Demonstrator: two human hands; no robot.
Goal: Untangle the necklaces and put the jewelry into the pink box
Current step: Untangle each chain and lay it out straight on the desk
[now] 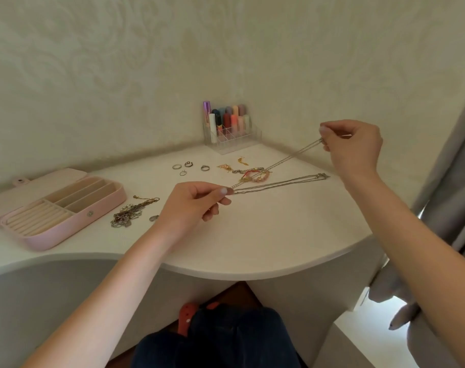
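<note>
The left hand (197, 201) pinches one end of a silver necklace (276, 166); the right hand (352, 147) pinches the other, raised above the surface (239, 243). The open pink box (66, 221) lies left of the left hand, a tangled chain pile (130, 215) between them

Thin silver necklace (279, 160) stretched taut above tabletop; pink box (66, 224) lies open.

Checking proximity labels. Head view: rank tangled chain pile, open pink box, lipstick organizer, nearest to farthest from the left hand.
From the left hand, which pinches a silver chain:
1. Tangled chain pile, just to its left on the table.
2. Open pink box, farther left, beyond the pile.
3. Lipstick organizer, at the back corner against the wall.
</note>
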